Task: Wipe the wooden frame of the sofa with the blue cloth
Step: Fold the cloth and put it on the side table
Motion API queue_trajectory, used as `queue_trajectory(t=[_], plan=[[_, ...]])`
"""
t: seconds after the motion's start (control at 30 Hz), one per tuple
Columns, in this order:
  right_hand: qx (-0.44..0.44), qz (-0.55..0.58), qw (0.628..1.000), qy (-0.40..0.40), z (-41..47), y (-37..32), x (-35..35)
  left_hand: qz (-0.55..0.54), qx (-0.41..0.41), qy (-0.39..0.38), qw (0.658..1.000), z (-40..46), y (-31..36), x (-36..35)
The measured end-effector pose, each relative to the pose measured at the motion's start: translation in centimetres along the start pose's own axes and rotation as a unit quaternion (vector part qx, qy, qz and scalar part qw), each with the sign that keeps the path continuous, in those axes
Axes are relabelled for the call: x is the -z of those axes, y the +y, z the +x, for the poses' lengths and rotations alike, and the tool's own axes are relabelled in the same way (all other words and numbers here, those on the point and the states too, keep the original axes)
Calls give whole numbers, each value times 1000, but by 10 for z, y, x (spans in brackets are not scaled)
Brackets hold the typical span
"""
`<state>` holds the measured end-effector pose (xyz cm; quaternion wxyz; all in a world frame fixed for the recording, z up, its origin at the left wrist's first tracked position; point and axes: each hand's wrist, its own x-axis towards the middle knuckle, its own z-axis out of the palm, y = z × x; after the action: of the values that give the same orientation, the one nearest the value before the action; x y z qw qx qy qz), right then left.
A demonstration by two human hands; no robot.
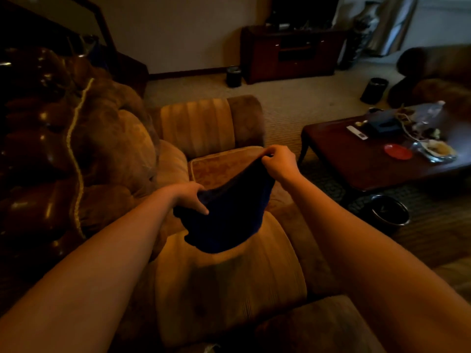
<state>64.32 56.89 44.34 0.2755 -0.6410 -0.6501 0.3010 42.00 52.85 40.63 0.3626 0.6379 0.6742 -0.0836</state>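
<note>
Stretched between both hands (pixel 190 196), blue cloth (pixel 229 215)

A home living room: a padded brown sofa (pixel 204 138), carpeted floor (pixel 293 103), low wooden counter (pixel 356 159) and a dark TV cabinet (pixel 288 57).

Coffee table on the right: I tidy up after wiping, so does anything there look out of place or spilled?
Nothing looks spilled. The coffee table is cluttered: a white remote, a red dish, a plastic bottle lying down, a tissue box and a glass dish holding something. The dim, blurred view hides finer detail.
</note>
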Motion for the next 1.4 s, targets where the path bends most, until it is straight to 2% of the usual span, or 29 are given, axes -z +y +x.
queue_trajectory(t=[0.1, 0.23, 0.43, 0.57, 0.77, 0.97, 1.2, 1.3, 1.4], plan=[[-42, 5, 998, 39, -1, 9, 18, 95, -37, -10, 995, 22, 17, 13], [-110, 9, 984, 139, -13, 26, 42, 180, -102, -2, 978, 49, 33, 31], [-215, 36, 924, 315, -32, 28, 17, 255, -235, 1, 938, 56, 41, 46], [-249, 35, 884, 393, -54, 26, -11, 295, -291, -16, 910, 58, 22, 55], [-293, 18, 842, 452, -112, 30, -40, 324, -376, -22, 868, 39, 19, 46], [-298, -1, 817, 493, -189, 36, -20, 333, -448, -33, 829, 22, 51, 16], [-351, 13, 748, 564, -270, 56, -2, 340, -525, -21, 780, -24, 88, -42], [-354, 16, 743, 568, -286, 58, 0, 327, -554, -7, 765, -36, 88, -57], [-349, 22, 750, 562, -299, 65, 1, 330, -549, -10, 768, -40, 89, -66]])
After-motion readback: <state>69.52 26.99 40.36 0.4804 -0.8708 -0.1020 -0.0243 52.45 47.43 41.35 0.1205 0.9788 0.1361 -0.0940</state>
